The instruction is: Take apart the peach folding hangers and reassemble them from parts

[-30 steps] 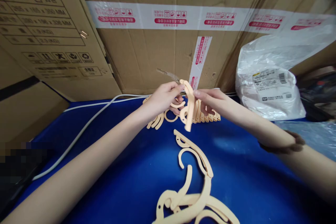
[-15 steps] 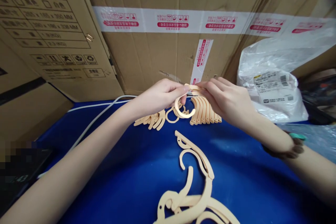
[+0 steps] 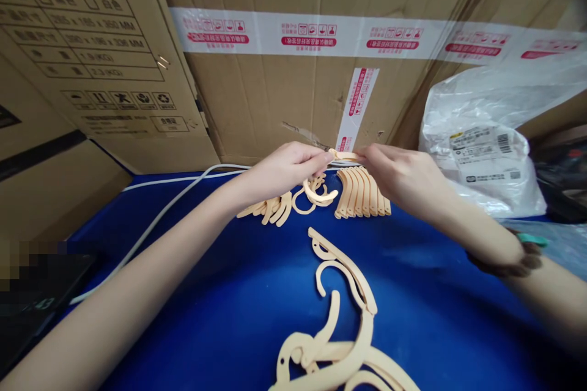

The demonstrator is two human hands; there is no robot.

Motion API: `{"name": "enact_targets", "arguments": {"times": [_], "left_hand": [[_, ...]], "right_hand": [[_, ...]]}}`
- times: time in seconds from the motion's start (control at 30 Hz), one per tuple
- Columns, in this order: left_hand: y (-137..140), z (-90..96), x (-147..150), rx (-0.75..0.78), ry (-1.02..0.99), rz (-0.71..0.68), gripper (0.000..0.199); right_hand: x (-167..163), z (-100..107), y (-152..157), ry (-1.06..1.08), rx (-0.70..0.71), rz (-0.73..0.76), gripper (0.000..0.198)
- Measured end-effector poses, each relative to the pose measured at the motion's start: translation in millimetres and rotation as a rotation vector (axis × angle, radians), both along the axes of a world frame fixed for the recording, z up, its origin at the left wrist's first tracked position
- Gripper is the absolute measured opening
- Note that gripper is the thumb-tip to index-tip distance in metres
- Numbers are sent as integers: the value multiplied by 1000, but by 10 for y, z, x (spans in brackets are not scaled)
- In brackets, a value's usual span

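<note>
You're clamping cream folding hanger point(image 3: 347, 156) between left hand point(image 3: 296, 166) and right hand point(image 3: 400, 176), hands slightly apart, above far part of blue worktop point(image 3: 220, 299); row of hanger arms point(image 3: 361, 194) lying far side.

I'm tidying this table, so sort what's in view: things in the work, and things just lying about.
In the work:
- held piece, between left hand and right hand
- row of arms
- loose hooks
- curved pieces
- near hangers

Lying about, it seems:
- cable
- plastic bag
- boxes
- dark device
</note>
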State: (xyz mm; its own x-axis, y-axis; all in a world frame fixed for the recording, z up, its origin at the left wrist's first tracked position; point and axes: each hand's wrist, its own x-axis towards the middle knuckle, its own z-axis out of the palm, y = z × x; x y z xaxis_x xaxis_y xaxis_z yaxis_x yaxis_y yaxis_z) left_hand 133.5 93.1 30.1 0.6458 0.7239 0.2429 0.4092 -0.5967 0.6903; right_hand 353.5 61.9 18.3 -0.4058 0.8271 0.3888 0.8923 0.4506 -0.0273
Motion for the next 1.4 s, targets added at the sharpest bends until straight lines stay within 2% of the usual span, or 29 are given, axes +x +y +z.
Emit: {"name": "enact_targets", "arguments": {"times": [0.07, 0.1, 0.23, 0.33, 0.47, 0.67, 0.83, 0.93, 1.0, 1.03, 1.1, 1.17, 1.23, 1.3, 1.33, 1.4], "left_hand": [[-7, -122, 75, 117, -63, 65, 39], [-9, -193, 111, 195, -99, 100, 38], [-1, -430, 184, 453, -106, 181, 35], [24, -472, 190, 499, -6, 227, 36], [146, -456, 257, 260, 178, 245, 39], [398, -545, 402, 89, 317, 281, 33], [317, -503, 423, 57, 235, 405, 33], [159, -389, 377, -66, 153, 285, 53], [57, -293, 316, -279, 58, 110, 62], [17, -242, 277, -456, -52, 9, 57], [-39, -142, 196, -699, -283, -26, 34], [-68, -51, 125, -773, -463, 79, 18], [-92, 23, 83, -755, -531, 172, 16], [-126, 67, 81, -768, -506, 163, 18], [-146, 74, 94, -791, -484, 143, 21], [-188, 49, 148, -833, -455, 125, 24]], "right_hand": [[13, -74, 27, -138, 86, -43, 28], [20, -105, 43, -137, 97, -42, 26], [48, -165, 114, 175, 1, 33, 21], [77, -144, 161, 418, -146, 58, 27], [99, -72, 181, 886, -390, 115, 23], [69, 13, 117, 1110, -412, 166, 20], [37, 32, 100, 1273, -405, 60, 19], [48, 11, 122, 1446, -265, 29, 13], [82, -5, 143, 1527, -107, 48, 2], [106, -10, 152, 1526, -48, 66, 9], [155, -11, 161, 1400, 27, 100, 17], [185, -1, 147, 1061, 140, 82, 14], [178, 6, 109, 571, 311, 34, 9], [130, -7, 56, 123, 395, 40, 14], [96, -26, 30, -25, 397, 59, 20], [19, -80, -10, -169, 366, 78, 27]]}}
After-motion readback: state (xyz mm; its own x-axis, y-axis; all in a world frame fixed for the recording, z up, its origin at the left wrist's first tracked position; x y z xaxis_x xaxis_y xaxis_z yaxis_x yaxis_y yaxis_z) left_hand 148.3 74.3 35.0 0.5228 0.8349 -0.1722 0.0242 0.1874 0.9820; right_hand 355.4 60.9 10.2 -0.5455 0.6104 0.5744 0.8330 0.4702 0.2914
